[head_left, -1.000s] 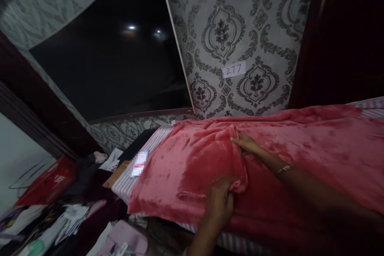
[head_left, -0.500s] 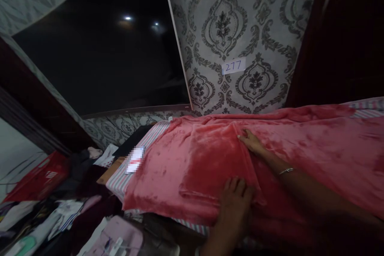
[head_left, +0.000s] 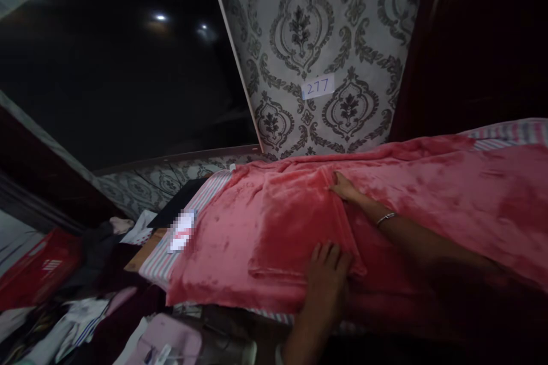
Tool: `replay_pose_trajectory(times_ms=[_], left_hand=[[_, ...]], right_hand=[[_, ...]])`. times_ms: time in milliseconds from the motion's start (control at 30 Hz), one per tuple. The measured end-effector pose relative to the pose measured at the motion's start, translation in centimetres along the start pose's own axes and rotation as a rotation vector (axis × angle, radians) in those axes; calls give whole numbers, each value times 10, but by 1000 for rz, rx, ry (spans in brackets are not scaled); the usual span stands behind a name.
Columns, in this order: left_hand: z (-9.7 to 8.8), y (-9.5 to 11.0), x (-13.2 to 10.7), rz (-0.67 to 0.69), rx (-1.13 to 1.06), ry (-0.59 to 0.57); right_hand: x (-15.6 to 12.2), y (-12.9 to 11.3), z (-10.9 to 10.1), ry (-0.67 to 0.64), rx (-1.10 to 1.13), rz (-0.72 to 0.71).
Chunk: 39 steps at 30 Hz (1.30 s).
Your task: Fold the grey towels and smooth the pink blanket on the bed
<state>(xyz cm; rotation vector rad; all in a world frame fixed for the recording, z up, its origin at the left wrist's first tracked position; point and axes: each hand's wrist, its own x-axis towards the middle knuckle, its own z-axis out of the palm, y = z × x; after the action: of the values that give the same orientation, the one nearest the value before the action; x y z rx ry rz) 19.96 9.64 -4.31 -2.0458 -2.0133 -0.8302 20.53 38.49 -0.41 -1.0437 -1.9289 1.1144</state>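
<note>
A plush red blanket, folded into a thick square (head_left: 295,222), lies on a larger spread of the same red plush fabric (head_left: 222,239). My left hand (head_left: 327,271) rests flat on its near right part, fingers stretched out. At the far right corner, my right hand (head_left: 345,187) has its thumb and fingers closed on the folded edge; part of the fingertips is hard to see. A bracelet (head_left: 386,218) circles my right wrist.
Under the red fabric shows a striped cloth (head_left: 158,259), with a pixelated white item (head_left: 182,232) on it. Clothes (head_left: 81,319), a red bag (head_left: 40,265) and a pink case (head_left: 173,336) sit at lower left. A large dark screen (head_left: 128,80) and patterned wall (head_left: 299,28) stand behind.
The view has shifted a little, so the scene sits further left and slightly higher. Both hands stay at about the same places on the folded blanket.
</note>
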Motion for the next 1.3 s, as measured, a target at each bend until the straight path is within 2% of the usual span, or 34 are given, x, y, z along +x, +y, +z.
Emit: replay_pose_trajectory(times_ms=[133,267,367,533,633,733,800,900,1067,1200,1300], left_hand=[[-3,2,0,24,-5,-56],[-5,4,0,16,1,-71],[-8,8,1,0,-7,-46],[-11,15,7,2,17,42],[-15,20,11,29,53,81],[-22,23,14,42,102,98],[-28,21,12,15,158,115],[-42,9,2,-105,230,120],[-72,-35,-33,-379,326,66],[-88,-69,-61,-564,303,181],[-84,-87,-77,-620,143,275]], right_hand=[[-25,4,-11,-20,-20,97],[-69,6,-16,-59,43,37],[-106,12,-15,-77,134,-33],[-158,17,-22,-130,204,-55],[-173,8,-34,-208,231,-6],[-177,-8,-40,-289,335,95],[-176,-19,-41,-298,433,152],[-176,-30,-39,-279,524,226],[-181,-28,-42,-282,486,229],[-183,-9,-45,-239,317,147],[-179,15,-44,-229,206,25]])
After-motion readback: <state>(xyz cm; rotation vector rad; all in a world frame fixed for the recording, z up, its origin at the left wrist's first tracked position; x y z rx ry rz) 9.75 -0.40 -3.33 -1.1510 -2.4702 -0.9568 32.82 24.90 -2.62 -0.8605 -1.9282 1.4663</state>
